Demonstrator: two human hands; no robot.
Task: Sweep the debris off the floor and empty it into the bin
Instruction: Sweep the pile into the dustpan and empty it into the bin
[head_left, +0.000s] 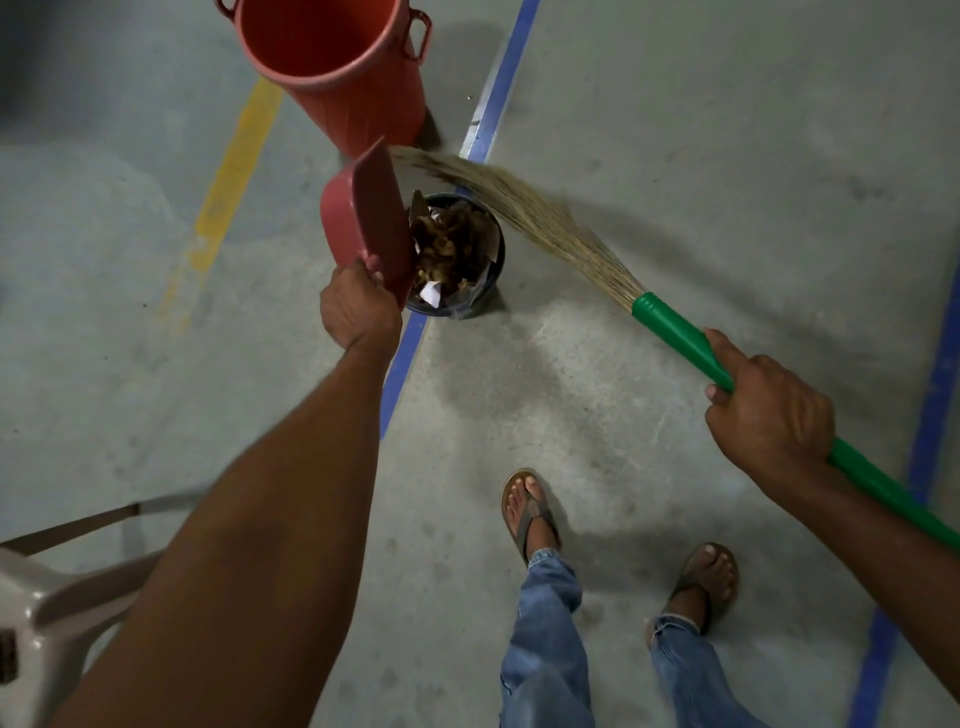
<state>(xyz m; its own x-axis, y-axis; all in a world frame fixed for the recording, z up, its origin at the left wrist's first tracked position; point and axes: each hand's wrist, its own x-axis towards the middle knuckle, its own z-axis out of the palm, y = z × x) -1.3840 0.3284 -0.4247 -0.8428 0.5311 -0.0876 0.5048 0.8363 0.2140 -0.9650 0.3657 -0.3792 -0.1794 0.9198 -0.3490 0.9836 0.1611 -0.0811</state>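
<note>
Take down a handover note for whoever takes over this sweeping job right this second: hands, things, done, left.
Left hand grips the red dustpan, tipped on edge over the small dark bin.
Right hand grips the broom by its green handle, bristles arcing beside the bin's far rim.
Done: dry leaves and paper fill the bin; the pan's visible face looks bare.
Left: probably shake the pan out, then check the floor for leftovers.
</note>
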